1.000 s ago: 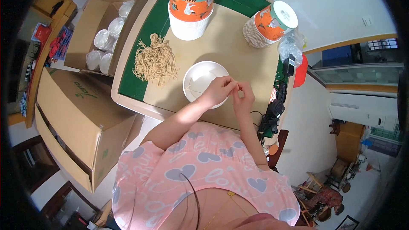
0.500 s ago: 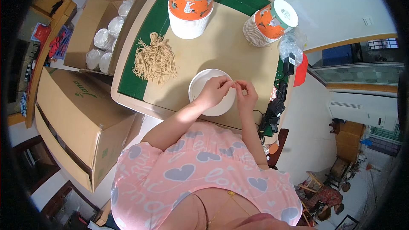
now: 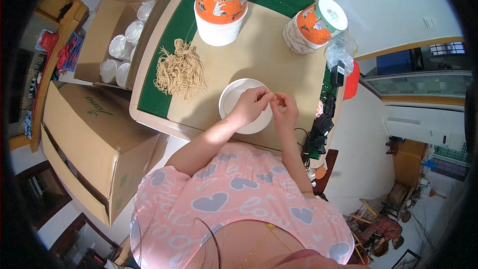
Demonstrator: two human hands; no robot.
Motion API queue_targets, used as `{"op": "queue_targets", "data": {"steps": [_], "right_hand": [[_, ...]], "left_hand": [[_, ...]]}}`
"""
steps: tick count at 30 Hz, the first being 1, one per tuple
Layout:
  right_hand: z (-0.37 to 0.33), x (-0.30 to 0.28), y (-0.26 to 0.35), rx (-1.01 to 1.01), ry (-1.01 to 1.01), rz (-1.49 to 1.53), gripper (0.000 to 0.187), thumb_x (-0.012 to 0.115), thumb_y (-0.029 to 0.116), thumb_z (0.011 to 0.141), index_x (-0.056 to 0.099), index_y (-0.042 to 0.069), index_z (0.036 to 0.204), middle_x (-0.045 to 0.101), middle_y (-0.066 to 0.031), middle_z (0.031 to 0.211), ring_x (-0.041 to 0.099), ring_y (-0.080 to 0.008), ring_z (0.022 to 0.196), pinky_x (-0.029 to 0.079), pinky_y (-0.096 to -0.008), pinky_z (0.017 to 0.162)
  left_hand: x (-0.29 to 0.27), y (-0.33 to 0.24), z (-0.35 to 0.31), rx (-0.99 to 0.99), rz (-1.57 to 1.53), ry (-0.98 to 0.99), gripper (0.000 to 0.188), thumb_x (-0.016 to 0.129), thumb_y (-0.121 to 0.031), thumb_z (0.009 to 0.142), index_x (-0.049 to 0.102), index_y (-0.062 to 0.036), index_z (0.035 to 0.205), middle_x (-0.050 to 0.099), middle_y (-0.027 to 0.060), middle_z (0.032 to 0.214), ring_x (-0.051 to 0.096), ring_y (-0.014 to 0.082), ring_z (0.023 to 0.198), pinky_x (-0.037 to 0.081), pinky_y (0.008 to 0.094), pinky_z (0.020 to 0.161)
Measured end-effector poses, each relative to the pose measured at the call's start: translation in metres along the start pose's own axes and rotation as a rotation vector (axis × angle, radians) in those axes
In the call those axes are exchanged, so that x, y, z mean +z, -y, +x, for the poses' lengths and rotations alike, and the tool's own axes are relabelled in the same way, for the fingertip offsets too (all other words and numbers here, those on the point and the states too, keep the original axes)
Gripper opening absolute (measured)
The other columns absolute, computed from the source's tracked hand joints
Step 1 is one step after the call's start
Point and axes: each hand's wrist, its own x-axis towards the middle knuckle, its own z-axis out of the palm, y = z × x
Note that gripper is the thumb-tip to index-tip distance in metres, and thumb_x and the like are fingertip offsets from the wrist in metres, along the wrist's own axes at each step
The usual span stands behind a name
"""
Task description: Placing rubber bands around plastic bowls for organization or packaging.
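Your white paper bowl (image 3: 230, 100), upright on the tan part of the surface (image 3: 271, 57), now sits slightly closer to your body than a second ago, shifted toward five o'clock, and it has hardly moved in the last half second. Your left hand (image 3: 249, 106) covers much of it, while your right hand (image 3: 286, 112) is at three o'clock from its middle, just past the rim. The fingertips of both hands meet over that edge of the bowl, curled as if to pinch; whether they are fully closed, or grip a strand, is too fine to tell. The pale strand that shows inside the bowl a second ago can no longer be made out, perhaps because your left hand hides it. The loose heap of tan cord (image 3: 180, 72) stays where it was, apart from the bowl at ten o'clock. The taller stack of printed paper tubs (image 3: 221, 10) is unchanged between eleven and twelve, as is the smaller stack (image 3: 314, 26) between one and two. With your hands so little changed, this looks like the same close fingertip work, and the bowl's small shift seems not to disturb it.
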Motion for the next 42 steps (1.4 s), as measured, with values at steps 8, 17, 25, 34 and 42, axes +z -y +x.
{"op": "queue_targets", "data": {"steps": [8, 17, 25, 34, 42], "right_hand": [[0.002, 0.005, -0.001, -0.077, -0.057, 0.01, 0.014, 0.066, -0.001, 0.072, 0.061, 0.003, 0.085, 0.056, -0.0077, 0.077, 0.054, -0.0182, 0.065, 0.045, -0.0284, 0.06], [0.001, 0.007, -0.012, -0.06, -0.083, -0.022, 0.011, 0.066, 0.001, 0.073, 0.06, 0.003, 0.082, 0.055, -0.0075, 0.074, 0.053, -0.0197, 0.065, 0.044, -0.0299, 0.059], [-0.002, 0.007, -0.013, -0.092, -0.118, -0.022, 0.012, 0.066, 0.0, 0.072, 0.061, 0.005, 0.082, 0.055, -0.0071, 0.073, 0.052, -0.0204, 0.065, 0.044, -0.0308, 0.059], [-0.001, 0.014, -0.023, -0.184, -0.136, -0.109, 0.014, 0.068, 0.001, 0.07, 0.061, 0.007, 0.08, 0.054, -0.0058, 0.072, 0.05, -0.0211, 0.063, 0.041, -0.0328, 0.059], [0.003, 0.006, -0.024, -0.15, -0.085, -0.093, 0.014, 0.065, -0.001, 0.071, 0.06, 0.006, 0.081, 0.056, -0.007, 0.077, 0.054, -0.0222, 0.069, 0.044, -0.0338, 0.067]], "left_hand": [[0.008, -0.007, -0.012, 0.049, 0.047, 0.023, 0.021, 0.051, -0.019, 0.091, 0.061, -0.0028, 0.083, 0.047, -0.0014, 0.058, 0.041, 0.0055, 0.055, 0.034, 0.0238, 0.051], [0.028, -0.003, -0.035, 0.182, 0.32, -0.005, 0.017, 0.055, -0.015, 0.087, 0.061, 0.0003, 0.087, 0.058, 0.0169, 0.068, 0.055, 0.0268, 0.057, 0.043, 0.0338, 0.055], [0.018, -0.012, -0.037, 0.249, 0.286, -0.018, 0.016, 0.055, -0.013, 0.086, 0.061, 0.001, 0.086, 0.059, 0.0174, 0.07, 0.055, 0.0265, 0.057, 0.043, 0.034, 0.056], [0.008, -0.014, -0.044, 0.252, 0.295, -0.019, 0.015, 0.053, -0.011, 0.087, 0.061, 0.0013, 0.085, 0.059, 0.0141, 0.067, 0.053, 0.0179, 0.055, 0.042, 0.0306, 0.053], [0.003, -0.007, -0.045, 0.172, 0.28, -0.016, 0.017, 0.055, -0.013, 0.087, 0.061, 0.0024, 0.082, 0.058, 0.0112, 0.064, 0.052, 0.0126, 0.056, 0.042, 0.0298, 0.053]]}}
